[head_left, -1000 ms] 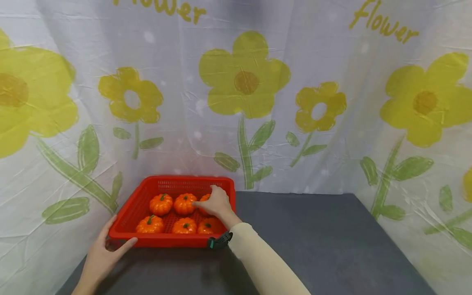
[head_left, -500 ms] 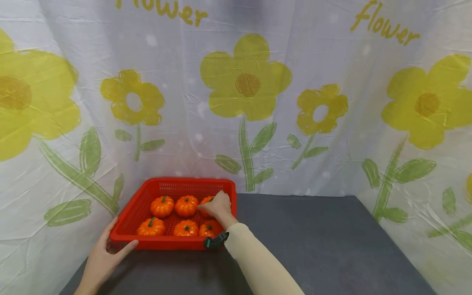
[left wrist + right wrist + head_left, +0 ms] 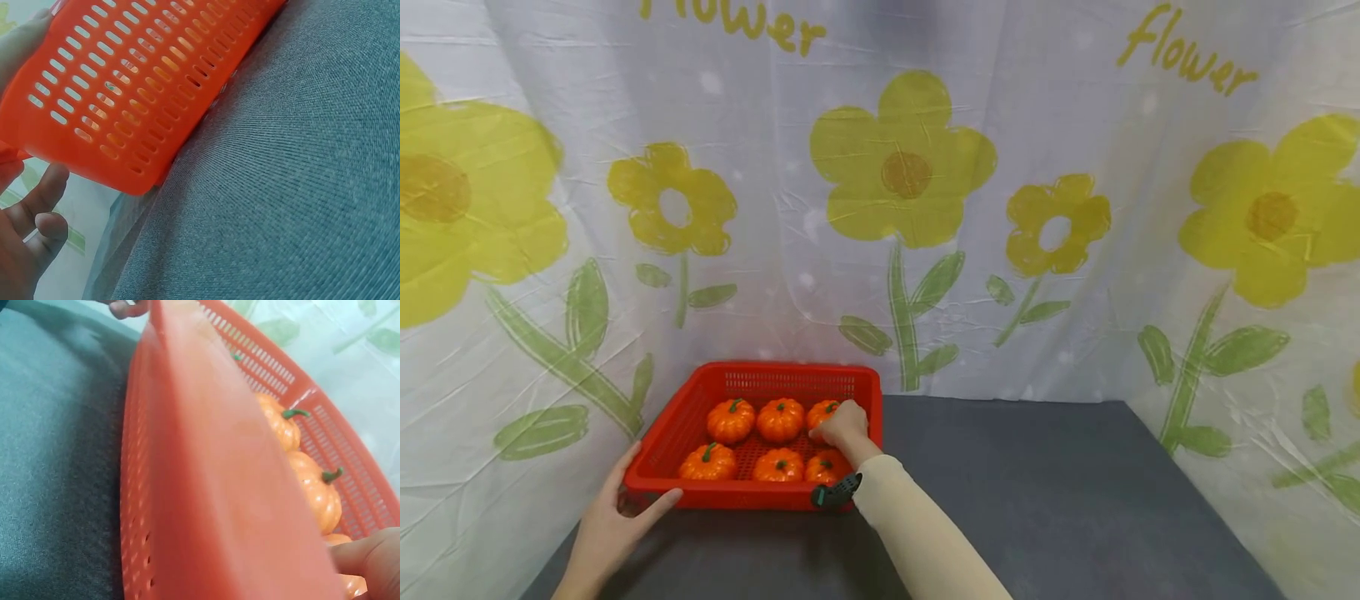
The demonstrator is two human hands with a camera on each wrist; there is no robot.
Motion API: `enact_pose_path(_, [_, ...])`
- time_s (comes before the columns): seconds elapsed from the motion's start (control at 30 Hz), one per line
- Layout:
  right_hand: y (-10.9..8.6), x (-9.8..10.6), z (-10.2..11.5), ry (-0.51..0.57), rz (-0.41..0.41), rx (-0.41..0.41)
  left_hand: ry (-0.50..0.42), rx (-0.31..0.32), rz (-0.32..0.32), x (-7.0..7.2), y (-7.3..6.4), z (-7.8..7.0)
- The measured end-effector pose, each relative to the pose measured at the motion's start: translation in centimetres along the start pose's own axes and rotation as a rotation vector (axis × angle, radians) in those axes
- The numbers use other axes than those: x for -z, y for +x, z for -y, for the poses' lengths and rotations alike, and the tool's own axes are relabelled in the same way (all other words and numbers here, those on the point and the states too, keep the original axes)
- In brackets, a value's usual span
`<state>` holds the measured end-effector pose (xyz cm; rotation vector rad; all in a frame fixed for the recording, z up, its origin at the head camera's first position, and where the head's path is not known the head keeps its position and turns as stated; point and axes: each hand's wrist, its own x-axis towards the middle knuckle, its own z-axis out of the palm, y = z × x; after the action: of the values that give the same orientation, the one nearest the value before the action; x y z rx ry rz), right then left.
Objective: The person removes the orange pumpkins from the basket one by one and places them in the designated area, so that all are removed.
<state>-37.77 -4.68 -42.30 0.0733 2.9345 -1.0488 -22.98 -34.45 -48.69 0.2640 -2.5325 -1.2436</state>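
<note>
A red plastic basket [image 3: 737, 497] with slotted walls holds several small orange pumpkins with green stems. My left hand [image 3: 606, 525] grips its near left corner, thumb along the front rim and a finger on the left side. In the left wrist view, the other fingers [image 3: 47, 228] hang bent beside the wall. My right hand [image 3: 846, 429] reaches into the basket and grips the back right pumpkin [image 3: 822, 412], which it partly covers. The right wrist view shows the thumb [image 3: 359, 556] against that pumpkin. The front right pumpkin [image 3: 826, 468] lies just below my wrist.
The basket stands on a dark grey tabletop [image 3: 1037, 492], near its back left. A white cloth [image 3: 1075, 100] printed with yellow flowers hangs behind and along both sides. A dark strap [image 3: 838, 492] circles the right wrist, over the basket's front rim.
My right hand has lowered onto the back right pumpkin, and its spread fingers have closed around it. My left hand stays on the basket corner. The head view has shifted slightly.
</note>
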Motion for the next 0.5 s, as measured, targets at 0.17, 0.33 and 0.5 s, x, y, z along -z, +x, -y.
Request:
enact_pose_path(0.17, [0.3,0.0,0.2,-0.011,0.027,-0.024,-0.012,0.012,0.003,0.1,0.0,0.0])
enact_pose_path(0.33, [1.4,-0.6,0.0,-0.053,0.039,-0.022,0.012,0.030,0.002,0.3,0.1,0.0])
enact_pose_path(0.5, [2.9,-1.7,-0.4,-0.072,0.041,-0.029,0.012,0.042,0.011,0.3,0.1,0.1])
